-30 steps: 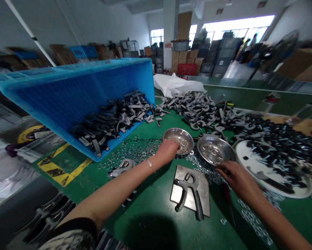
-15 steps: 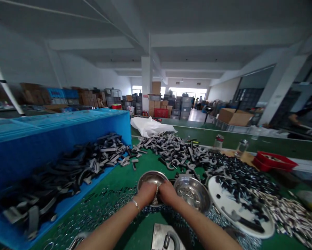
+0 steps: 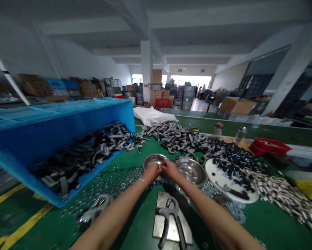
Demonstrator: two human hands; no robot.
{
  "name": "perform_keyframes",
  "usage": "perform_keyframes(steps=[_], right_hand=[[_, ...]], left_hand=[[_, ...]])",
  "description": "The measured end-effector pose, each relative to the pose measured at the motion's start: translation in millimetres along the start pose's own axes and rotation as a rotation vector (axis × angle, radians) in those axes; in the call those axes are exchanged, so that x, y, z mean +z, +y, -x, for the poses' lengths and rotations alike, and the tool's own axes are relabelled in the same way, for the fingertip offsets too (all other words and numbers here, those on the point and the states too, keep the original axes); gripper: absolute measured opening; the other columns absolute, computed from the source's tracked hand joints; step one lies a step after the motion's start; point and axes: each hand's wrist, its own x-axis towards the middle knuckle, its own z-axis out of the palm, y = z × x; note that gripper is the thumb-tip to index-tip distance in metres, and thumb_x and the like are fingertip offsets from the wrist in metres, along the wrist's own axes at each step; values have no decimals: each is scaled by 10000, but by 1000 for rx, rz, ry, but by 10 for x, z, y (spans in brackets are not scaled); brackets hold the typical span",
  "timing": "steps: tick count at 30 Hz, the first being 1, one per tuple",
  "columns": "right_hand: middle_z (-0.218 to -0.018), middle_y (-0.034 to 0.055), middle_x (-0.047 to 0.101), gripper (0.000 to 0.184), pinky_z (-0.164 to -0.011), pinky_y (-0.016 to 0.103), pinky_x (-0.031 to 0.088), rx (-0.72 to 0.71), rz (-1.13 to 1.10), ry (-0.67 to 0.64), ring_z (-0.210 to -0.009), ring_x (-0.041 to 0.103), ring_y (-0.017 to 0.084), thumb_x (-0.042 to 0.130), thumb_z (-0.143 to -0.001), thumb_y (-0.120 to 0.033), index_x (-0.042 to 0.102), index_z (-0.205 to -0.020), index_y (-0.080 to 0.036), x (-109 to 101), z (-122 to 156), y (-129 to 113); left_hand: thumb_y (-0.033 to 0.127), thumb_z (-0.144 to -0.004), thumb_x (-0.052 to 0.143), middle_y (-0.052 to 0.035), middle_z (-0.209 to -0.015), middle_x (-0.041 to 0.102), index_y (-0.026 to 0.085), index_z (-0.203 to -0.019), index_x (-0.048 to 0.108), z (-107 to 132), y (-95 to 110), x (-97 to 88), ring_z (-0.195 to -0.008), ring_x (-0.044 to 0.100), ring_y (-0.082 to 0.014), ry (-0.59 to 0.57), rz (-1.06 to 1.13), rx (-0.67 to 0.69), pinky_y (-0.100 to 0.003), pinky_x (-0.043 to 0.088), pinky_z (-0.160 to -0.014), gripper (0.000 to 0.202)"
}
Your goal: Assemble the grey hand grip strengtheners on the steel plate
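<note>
My left hand (image 3: 151,172) and my right hand (image 3: 169,169) meet over the near rim of the left steel bowl (image 3: 152,159), fingers pinched together on a small part that I cannot make out. A second steel bowl (image 3: 193,170) with small metal bits sits just right of them. Below my hands a grey hand gripper (image 3: 169,219) lies on a metal plate (image 3: 162,230). Another hand gripper (image 3: 96,209) lies to the left among loose metal rings (image 3: 114,180) on the green table.
A tilted blue crate (image 3: 59,135) holds grey handle parts at left. Grey hook parts (image 3: 177,137) are heaped behind the bowls. At right are a white round plate (image 3: 231,180) with black parts, silver pins (image 3: 283,196) and a red tray (image 3: 269,146). People stand far back.
My right hand came left from near the right bowl to join the left hand at the left bowl. The view rose to show the hall, then dipped a little.
</note>
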Motion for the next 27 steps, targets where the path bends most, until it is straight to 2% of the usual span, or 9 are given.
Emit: perform_keyframes(steps=[3,6,8,11,15,17,21,24,27], right_hand=[[-1166,65,651,289,-834,404,562,94,-176,-4,-972,655,210,604,-960,-368,627,-1169,-170,-16,266,263],[-931,46,690,245,-759,361,556,173,-340,-39,-820,668,186,625,-923,-384,644,-993,-150,-24,739,557],[-827,41,698,262,-716,346,547,205,-441,-77,-757,674,198,642,-872,-430,635,-911,-170,-39,1110,655],[-774,43,706,290,-676,333,534,238,-552,-133,-721,677,209,654,-828,-475,640,-868,-188,-20,1552,629],[-703,16,674,310,-604,300,488,306,-626,-155,-632,626,181,683,-799,-495,654,-818,-187,82,1738,480],[-662,-1,645,325,-573,285,458,333,-644,-142,-590,589,165,704,-777,-506,650,-794,-186,114,1725,439],[-691,13,655,354,-633,291,475,358,-683,-76,-641,609,169,699,-784,-528,647,-827,-180,73,1722,437],[-753,45,692,366,-677,305,508,381,-734,-65,-693,649,186,703,-789,-533,652,-856,-176,19,1778,473],[-732,50,693,356,-648,305,524,321,-639,-81,-670,655,187,648,-842,-522,659,-854,-166,34,1808,520]], left_hand=[[234,-911,632,-72,-883,714,118,-849,693,28,12,-108,-867,668,-192,-78,74,-111,-344,520,-845,145],[165,-884,604,-89,-918,745,106,-937,736,212,22,-226,-875,681,-197,-125,191,-153,-303,513,-833,154],[153,-872,600,-67,-953,754,134,-1017,739,505,74,-289,-879,687,-179,-148,294,-145,-278,515,-825,202],[167,-836,643,-58,-951,751,149,-988,735,1087,185,-295,-878,688,-174,-152,553,-142,-272,516,-818,178],[234,-834,685,-52,-843,719,124,-937,687,1574,287,-138,-742,671,-165,-175,759,-275,-270,515,-713,151],[229,-876,651,-43,-835,702,132,-908,682,1589,325,-41,-771,655,-168,-183,626,-199,-279,494,-741,106],[240,-943,594,-55,-967,682,160,-912,684,1432,393,130,-973,596,-208,-167,110,138,-352,411,-902,124],[288,-973,557,-67,-962,665,153,-939,671,1373,413,239,-980,566,-232,-185,-156,265,-384,387,-901,179],[288,-998,502,-71,-901,649,147,-913,658,1386,399,303,-935,557,-237,-181,-304,354,-392,388,-874,227]])
